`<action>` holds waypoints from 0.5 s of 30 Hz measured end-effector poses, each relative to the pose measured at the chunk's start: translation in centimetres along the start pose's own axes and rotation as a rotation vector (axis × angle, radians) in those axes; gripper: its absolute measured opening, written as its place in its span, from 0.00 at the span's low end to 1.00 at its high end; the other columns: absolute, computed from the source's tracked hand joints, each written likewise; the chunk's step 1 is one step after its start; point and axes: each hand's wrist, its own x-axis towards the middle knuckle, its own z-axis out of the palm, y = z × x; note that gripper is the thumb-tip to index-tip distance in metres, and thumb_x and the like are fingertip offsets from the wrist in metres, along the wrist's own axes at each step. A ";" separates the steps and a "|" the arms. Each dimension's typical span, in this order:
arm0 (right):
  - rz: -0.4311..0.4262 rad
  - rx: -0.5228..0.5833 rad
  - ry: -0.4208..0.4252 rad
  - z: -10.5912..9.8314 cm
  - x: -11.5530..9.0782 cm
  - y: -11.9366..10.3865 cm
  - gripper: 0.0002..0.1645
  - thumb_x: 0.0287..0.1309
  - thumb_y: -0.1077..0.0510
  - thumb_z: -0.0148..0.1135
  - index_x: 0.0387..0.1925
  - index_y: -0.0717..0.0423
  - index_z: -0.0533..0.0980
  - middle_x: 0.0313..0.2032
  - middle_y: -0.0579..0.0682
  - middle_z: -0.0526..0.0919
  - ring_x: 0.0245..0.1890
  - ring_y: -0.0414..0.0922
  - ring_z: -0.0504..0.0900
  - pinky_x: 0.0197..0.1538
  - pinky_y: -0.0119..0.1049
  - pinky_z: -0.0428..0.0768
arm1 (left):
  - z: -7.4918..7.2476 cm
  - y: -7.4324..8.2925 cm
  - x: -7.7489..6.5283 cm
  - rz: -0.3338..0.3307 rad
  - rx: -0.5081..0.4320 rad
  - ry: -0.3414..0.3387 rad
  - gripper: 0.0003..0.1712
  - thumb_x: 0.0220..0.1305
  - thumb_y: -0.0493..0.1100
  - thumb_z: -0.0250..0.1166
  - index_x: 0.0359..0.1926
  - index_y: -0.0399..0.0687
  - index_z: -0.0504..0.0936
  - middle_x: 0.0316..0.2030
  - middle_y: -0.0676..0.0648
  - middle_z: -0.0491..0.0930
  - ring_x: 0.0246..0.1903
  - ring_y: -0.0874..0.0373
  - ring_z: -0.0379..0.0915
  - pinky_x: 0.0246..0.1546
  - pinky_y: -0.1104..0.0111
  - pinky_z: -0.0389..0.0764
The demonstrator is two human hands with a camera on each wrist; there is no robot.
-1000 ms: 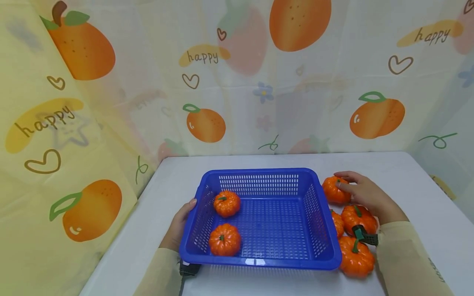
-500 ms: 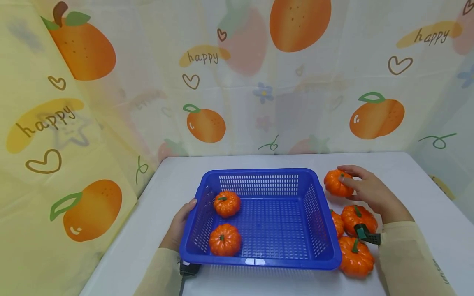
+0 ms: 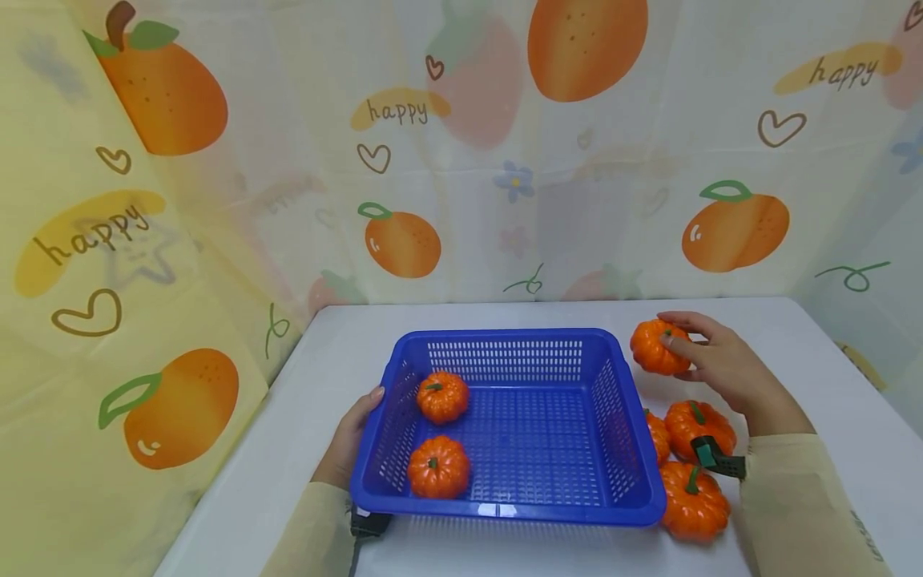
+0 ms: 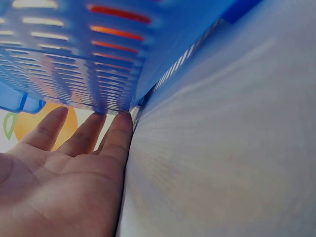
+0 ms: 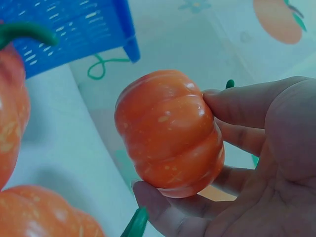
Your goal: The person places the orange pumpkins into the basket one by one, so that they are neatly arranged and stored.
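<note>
One pumpkin [image 3: 651, 350] pinched in the right hand [image 3: 731, 369]: probably light, stiff, kinda slick, so hold the ribs [image 5: 165, 123]; left hand [image 3: 348, 441] straight-fingered against the basket [image 3: 577, 515].

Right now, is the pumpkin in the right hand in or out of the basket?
Out: the right hand grips the held pumpkin to the right of the blue basket; two other pumpkins lie inside.
</note>
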 end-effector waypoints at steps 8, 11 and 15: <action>-0.015 -0.025 0.015 0.2 -0.4 -1.2 0.40 0.87 0.44 0.52 0.85 0.61 0.57 0.75 0.73 0.64 0.68 0.72 0.71 0.49 0.36 0.86 | -0.2 -0.3 -0.1 -0.013 -0.043 -0.016 0.42 0.81 0.66 0.47 0.86 0.53 0.57 0.70 0.38 0.74 0.63 0.42 0.76 0.63 0.46 0.79; -0.023 -0.027 0.019 0.2 -0.5 -1.6 0.40 0.87 0.44 0.52 0.85 0.61 0.58 0.74 0.73 0.66 0.68 0.71 0.72 0.48 0.33 0.84 | -0.1 -0.2 -0.2 -0.018 -0.052 -0.014 0.42 0.81 0.66 0.47 0.85 0.52 0.58 0.68 0.38 0.76 0.62 0.42 0.77 0.62 0.47 0.80; -0.040 -0.027 0.025 0.4 -0.7 -2.1 0.39 0.87 0.44 0.52 0.85 0.60 0.58 0.72 0.72 0.69 0.66 0.69 0.74 0.48 0.31 0.83 | 0.1 -0.1 -0.3 -0.031 -0.055 -0.003 0.42 0.81 0.66 0.47 0.85 0.50 0.59 0.67 0.37 0.77 0.61 0.42 0.78 0.62 0.47 0.80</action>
